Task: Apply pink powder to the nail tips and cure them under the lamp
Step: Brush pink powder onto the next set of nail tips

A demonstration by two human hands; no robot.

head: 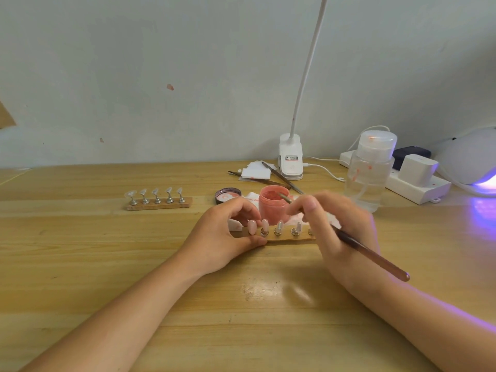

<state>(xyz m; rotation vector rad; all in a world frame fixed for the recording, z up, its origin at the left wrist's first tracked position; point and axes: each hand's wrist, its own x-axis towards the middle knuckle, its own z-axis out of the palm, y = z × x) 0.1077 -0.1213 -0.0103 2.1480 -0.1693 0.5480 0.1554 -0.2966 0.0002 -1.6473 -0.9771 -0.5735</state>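
A wooden strip (284, 236) of metal nail stands lies in front of me; two of its nail tips (252, 226) are pink, the others look clear. My left hand (225, 237) pinches the strip's left end between thumb and fingers. My right hand (335, 224) grips a long brown brush (375, 260), whose tip (284, 197) reaches into the open jar of pink powder (273, 204) just behind the strip. The white curing lamp (472, 159) glows purple at the far right.
A second strip (159, 204) with several clear tips lies at the left. The jar's lid (228, 196), tweezers (281, 177), white pads (255, 171), a clip desk lamp (291, 159), a clear pump bottle (369, 173) and a power strip (418, 185) stand behind.
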